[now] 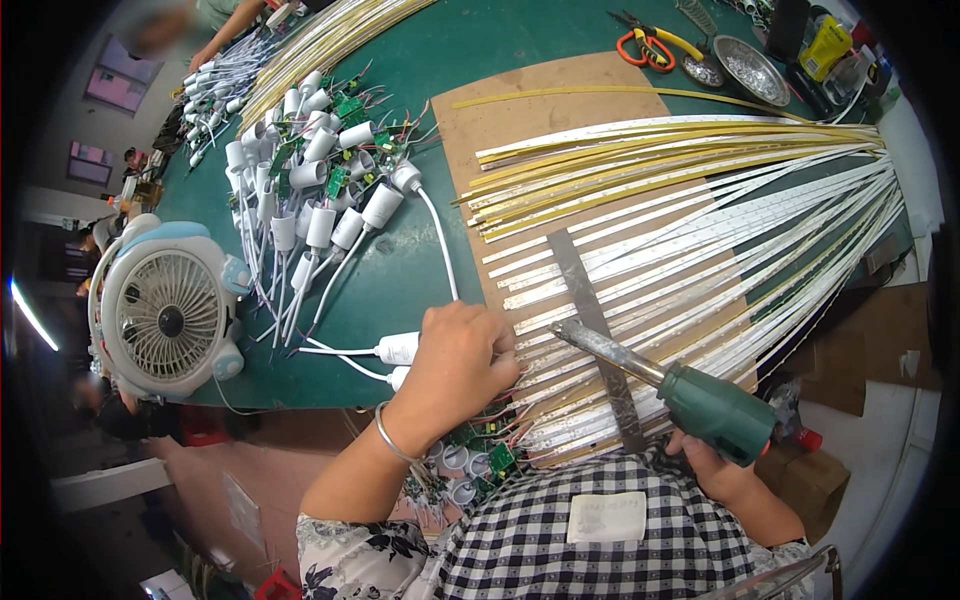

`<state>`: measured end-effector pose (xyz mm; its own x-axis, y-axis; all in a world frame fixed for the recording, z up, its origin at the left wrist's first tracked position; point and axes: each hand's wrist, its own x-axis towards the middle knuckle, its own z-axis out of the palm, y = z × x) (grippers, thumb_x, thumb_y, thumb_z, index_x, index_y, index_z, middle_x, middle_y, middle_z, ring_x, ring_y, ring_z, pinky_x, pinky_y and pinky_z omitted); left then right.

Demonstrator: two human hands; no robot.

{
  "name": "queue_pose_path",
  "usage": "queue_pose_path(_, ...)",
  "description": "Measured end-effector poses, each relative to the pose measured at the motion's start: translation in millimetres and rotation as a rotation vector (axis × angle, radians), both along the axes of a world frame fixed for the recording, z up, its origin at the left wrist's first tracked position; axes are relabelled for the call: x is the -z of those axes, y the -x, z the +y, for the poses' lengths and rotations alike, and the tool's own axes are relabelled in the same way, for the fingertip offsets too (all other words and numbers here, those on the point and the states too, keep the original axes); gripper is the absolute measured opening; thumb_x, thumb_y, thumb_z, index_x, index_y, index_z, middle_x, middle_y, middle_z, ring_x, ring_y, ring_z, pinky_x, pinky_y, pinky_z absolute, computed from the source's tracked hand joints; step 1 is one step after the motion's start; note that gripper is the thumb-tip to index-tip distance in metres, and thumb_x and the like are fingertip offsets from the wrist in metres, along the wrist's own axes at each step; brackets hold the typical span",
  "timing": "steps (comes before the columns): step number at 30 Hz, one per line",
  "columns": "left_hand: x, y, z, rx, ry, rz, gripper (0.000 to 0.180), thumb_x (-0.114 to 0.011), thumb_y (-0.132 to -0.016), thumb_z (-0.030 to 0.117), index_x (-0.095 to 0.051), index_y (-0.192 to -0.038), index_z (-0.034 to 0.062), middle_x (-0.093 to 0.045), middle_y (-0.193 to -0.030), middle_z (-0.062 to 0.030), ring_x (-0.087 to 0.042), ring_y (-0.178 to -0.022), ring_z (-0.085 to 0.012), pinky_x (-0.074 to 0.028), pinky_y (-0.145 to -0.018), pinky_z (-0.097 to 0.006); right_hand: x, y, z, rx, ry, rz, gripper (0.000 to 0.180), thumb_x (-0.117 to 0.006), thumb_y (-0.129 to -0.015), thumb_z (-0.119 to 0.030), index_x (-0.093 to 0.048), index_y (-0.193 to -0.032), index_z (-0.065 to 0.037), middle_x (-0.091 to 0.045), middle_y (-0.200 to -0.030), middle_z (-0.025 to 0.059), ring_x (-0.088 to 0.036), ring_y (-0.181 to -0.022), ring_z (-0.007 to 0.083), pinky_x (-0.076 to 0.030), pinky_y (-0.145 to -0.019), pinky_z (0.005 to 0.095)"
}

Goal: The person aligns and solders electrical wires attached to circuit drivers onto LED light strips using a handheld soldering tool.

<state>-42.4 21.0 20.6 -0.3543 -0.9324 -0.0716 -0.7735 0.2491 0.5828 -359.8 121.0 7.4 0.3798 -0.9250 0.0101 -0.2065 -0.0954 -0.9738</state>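
Note:
My left hand point(463, 362), with a bangle at the wrist, is closed at the left ends of the white LED strips point(620, 315). Its fingertips hide whatever they pinch. Against its outer side lies a white cylindrical connector point(398, 348) with a white cable. My right hand point(708, 468) grips a green-handled soldering iron point(712, 408), whose metal tip points left over the strips. A dark flat metal bar point(594, 340) lies across the strips. Below my left wrist, small green circuit boards point(503, 458) with wires and white sockets sit by the table edge.
White sockets with cables and circuit boards point(310, 190) are heaped on the green table point(400, 85). A small fan point(165, 315) stands at left. Yellow-backed strips point(640, 150) lie on brown board point(560, 85). Pliers point(645, 48) and a metal dish point(750, 70) are far right. Another person's arm point(228, 32) shows far left.

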Motion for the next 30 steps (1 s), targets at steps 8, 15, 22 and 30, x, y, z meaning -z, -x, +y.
queue_pose_path(8, 1, 4, 11, -0.041, 0.001, 0.001, 0.010, -0.067, -0.068, 0.004, -0.059, -0.071, 0.0083, -0.061, -0.072, -0.0062, -0.056, -0.076, -0.0291, -0.040, -0.075, -0.039, -12, -10, 5, 0.240, -0.263, -0.163, 0.030, -0.067, -0.088, -0.008, -0.059, -0.115, 0.004, -0.066, -0.091, 0.0093, -0.067, -0.074, 0.0153, -0.055, -0.068, 0.0284)
queue_pose_path(15, 0, 8, 33, -0.020, -0.009, -0.003, 0.009, -0.068, -0.068, 0.005, -0.060, -0.072, 0.0073, -0.060, -0.072, -0.0089, -0.055, -0.076, -0.0307, -0.043, -0.072, -0.041, -4, 3, 4, 0.053, -0.112, -0.037, 0.040, -0.055, -0.096, -0.013, -0.047, -0.131, 0.006, -0.062, -0.116, 0.0171, -0.063, -0.075, 0.0195, -0.053, -0.068, 0.0311)
queue_pose_path(22, -6, -2, 29, 0.013, -0.013, 0.026, 0.006, -0.070, -0.072, 0.009, -0.064, -0.074, 0.0071, -0.061, -0.075, -0.0096, -0.056, -0.077, -0.0318, -0.044, -0.072, -0.042, -9, -2, 1, 0.141, -0.206, -0.012, 0.041, -0.055, -0.097, -0.017, -0.049, -0.129, 0.007, -0.064, -0.110, 0.0135, -0.062, -0.070, 0.0184, -0.052, -0.067, 0.0305)
queue_pose_path(30, -19, -69, -108, -0.363, 0.471, 0.030, 0.022, -0.067, -0.083, 0.024, -0.071, -0.089, 0.0038, -0.070, -0.088, -0.0118, -0.065, -0.085, -0.0305, -0.049, -0.077, -0.041, -15, -6, -3, 0.183, -0.194, 0.015, 0.041, -0.055, -0.096, -0.015, -0.048, -0.129, 0.008, -0.064, -0.116, 0.0156, -0.062, -0.069, 0.0190, -0.052, -0.067, 0.0313)
